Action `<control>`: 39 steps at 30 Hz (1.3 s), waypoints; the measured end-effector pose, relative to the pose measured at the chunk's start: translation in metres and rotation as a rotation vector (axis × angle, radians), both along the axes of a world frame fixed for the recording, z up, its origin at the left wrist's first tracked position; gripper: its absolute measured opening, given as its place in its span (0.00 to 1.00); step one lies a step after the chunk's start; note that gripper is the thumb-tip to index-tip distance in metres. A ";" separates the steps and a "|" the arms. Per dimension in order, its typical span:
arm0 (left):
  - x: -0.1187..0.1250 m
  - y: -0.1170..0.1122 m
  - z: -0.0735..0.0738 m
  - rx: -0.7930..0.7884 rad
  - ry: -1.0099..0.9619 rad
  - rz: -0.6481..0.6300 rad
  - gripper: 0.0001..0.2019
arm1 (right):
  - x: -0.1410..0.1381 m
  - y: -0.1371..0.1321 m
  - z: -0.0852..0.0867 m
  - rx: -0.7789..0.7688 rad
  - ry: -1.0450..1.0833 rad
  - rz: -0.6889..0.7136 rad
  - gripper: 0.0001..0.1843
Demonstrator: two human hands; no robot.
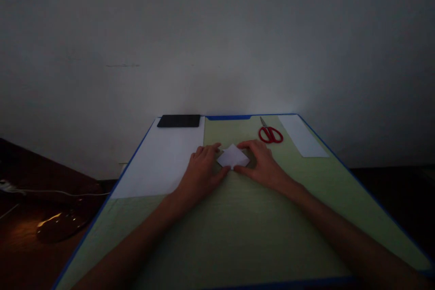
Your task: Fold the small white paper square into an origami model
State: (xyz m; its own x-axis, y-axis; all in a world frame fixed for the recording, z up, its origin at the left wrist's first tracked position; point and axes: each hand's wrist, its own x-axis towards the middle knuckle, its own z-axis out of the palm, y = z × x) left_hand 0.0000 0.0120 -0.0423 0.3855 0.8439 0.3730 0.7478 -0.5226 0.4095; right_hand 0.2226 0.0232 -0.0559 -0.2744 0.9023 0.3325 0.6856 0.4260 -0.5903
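Between my two hands, at the middle of the table, is a small piece of folded white paper (233, 157), diamond-shaped from above. My left hand (204, 165) pinches its left side, thumb at the near edge and fingers curled at the far left. On the opposite side my right hand (260, 163) grips it likewise, with the thumb at the near corner and the index finger near the top. Both thumb tips almost meet at the paper's lower point. The underside of the paper is hidden.
Red-handled scissors (270, 134) lie beyond my right hand, beside a white paper strip (304, 138). A large white sheet (152, 158) sits at the left with a dark flat rectangular object (179, 121) on its far edge. The green tabletop (234, 235) has a blue rim; a wall (217, 45) rises behind.
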 end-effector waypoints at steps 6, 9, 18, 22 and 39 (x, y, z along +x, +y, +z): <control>-0.001 0.005 -0.004 -0.009 -0.041 0.032 0.14 | -0.001 -0.001 0.000 -0.001 0.025 -0.022 0.40; 0.000 0.003 0.002 -0.068 -0.074 0.004 0.11 | -0.002 -0.002 0.003 -0.030 0.059 -0.034 0.46; 0.003 0.001 0.009 -0.408 -0.583 -0.091 0.14 | -0.009 -0.006 0.017 -0.403 0.554 0.167 0.36; 0.006 0.000 0.016 -0.551 -0.718 -0.104 0.14 | -0.012 -0.007 0.020 -0.429 0.713 0.169 0.29; 0.008 -0.007 0.023 -0.754 -0.746 0.034 0.17 | -0.016 -0.012 0.026 -0.512 0.728 0.159 0.14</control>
State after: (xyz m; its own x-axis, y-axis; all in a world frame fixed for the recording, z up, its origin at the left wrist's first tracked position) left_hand 0.0083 0.0054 -0.0195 0.2468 0.9618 -0.1188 0.1829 0.0742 0.9803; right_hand 0.2069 0.0107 -0.0294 -0.2877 0.9569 0.0409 0.0241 0.0499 -0.9985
